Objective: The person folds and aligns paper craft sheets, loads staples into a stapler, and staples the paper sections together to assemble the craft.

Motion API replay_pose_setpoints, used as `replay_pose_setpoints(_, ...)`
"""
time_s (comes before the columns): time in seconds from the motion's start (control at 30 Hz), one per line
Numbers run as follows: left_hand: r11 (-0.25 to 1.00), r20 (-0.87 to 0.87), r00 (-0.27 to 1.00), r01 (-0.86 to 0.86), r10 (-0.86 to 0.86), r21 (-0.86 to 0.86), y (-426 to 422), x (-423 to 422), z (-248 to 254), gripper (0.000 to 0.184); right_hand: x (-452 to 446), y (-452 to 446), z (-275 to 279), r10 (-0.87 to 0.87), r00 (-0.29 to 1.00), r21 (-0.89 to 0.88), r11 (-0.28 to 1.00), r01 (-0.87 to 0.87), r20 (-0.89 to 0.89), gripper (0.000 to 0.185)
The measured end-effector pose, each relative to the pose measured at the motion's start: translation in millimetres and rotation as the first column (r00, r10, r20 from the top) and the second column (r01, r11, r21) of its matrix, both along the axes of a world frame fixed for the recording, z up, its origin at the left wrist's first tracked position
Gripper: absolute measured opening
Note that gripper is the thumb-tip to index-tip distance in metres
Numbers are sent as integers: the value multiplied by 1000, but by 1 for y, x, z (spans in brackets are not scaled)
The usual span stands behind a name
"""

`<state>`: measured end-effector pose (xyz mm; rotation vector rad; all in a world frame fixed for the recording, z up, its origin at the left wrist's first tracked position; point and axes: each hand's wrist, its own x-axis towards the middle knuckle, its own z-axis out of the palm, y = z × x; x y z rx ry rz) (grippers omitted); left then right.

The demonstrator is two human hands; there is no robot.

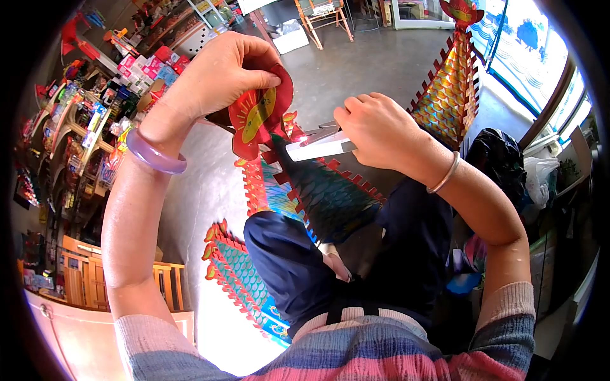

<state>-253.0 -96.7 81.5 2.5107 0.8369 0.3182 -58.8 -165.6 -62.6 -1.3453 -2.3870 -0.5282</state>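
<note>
My left hand (222, 76), a purple bangle at its wrist, pinches a red decoration (259, 120) with a yellow-and-green pattern. Below that piece hangs a dark scaled panel (333, 193) with a red notched edge, reaching down between my knees. My right hand (381, 130) is closed around a tool with a flat white part (318, 149) and a metal part, which points toward the lower end of the red piece. Whether the tool touches it cannot be made out. A teal scaled piece (244, 270) with red edging lies beside my left knee.
Shelves of colourful packaged goods (82, 127) line the left side. A gold scaled piece (448, 89) stands at the upper right. Black and white plastic bags (495, 162) are at the right. A wooden chair (324, 16) stands at the back.
</note>
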Motion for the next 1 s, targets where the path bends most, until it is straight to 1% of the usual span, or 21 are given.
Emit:
replay_pose_setpoints(0.27,1000,-9,1000,-8,8,13,1,-1,0,10,0,1,-1,6,1000,5,1000,-6,2,15)
replay_pose_setpoints(0.47,1000,7,1000,-17,17,-12,0,-1,0,10,0,2,-2,16,1000,33,999,-16,-4,15)
replay_pose_setpoints(1.0,998,11,999,-34,33,49,4,-6,-5,10,-1,1,-4,12,1000,32,999,-11,-21,15)
